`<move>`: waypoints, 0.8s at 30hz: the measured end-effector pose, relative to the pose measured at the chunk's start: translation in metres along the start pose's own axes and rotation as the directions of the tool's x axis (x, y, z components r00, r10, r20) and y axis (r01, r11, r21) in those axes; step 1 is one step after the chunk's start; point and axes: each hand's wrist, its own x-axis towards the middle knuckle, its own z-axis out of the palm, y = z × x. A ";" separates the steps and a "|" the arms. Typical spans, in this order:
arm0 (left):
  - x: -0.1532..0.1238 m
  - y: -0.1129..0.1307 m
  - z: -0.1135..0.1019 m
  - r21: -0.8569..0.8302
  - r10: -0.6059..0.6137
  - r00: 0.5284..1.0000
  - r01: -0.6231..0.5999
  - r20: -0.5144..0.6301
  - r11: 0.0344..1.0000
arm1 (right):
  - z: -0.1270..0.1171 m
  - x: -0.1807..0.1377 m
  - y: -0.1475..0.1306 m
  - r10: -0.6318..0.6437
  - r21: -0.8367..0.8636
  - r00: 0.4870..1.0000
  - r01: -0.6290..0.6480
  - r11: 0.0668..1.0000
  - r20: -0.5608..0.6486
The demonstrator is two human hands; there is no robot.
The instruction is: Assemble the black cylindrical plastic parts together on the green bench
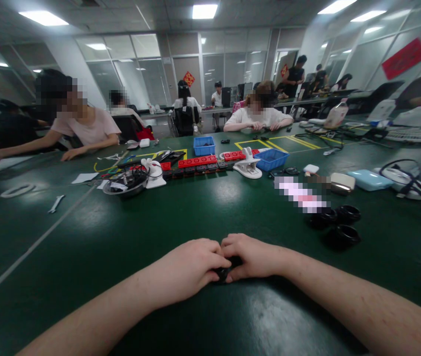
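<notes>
Near the front middle of the green table, my left hand (197,264) and my right hand (251,257) meet over a small black part (222,273). Fingers and thumbs of both hands are closed around it, so most of it is hidden and I cannot tell its exact kind. It is glossy and dark and sits low, close to the tabletop. To the right of my right hand stand several black, hollow, cup-like round pieces (344,235), grouped together with their openings facing up.
Across the table (151,222) run a red-topped power strip row (197,161), white clamp bases (248,165), blue bins (271,159) and a bowl of parts (125,184). A wrench (56,203) lies left. Cases (370,179) and cables lie right. Other people sit opposite.
</notes>
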 end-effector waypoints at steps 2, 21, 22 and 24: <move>0.003 0.003 0.002 0.042 -0.049 0.999 0.050 -0.008 0.998 | -0.001 -0.001 -0.001 0.008 -0.002 1.000 -0.008 1.000 0.003; 0.013 0.022 0.019 0.267 -0.341 0.937 0.348 -0.074 0.899 | -0.173 -0.075 0.010 0.734 0.264 0.555 -0.696 0.667 -0.392; 0.013 0.022 0.018 0.258 -0.335 0.939 0.342 -0.073 0.904 | -0.187 -0.078 0.033 0.771 0.277 0.406 -0.767 0.579 -0.491; 0.012 0.022 0.017 0.240 -0.322 0.944 0.329 -0.068 0.913 | -0.201 -0.081 0.082 0.801 0.296 0.205 -0.854 0.427 -0.563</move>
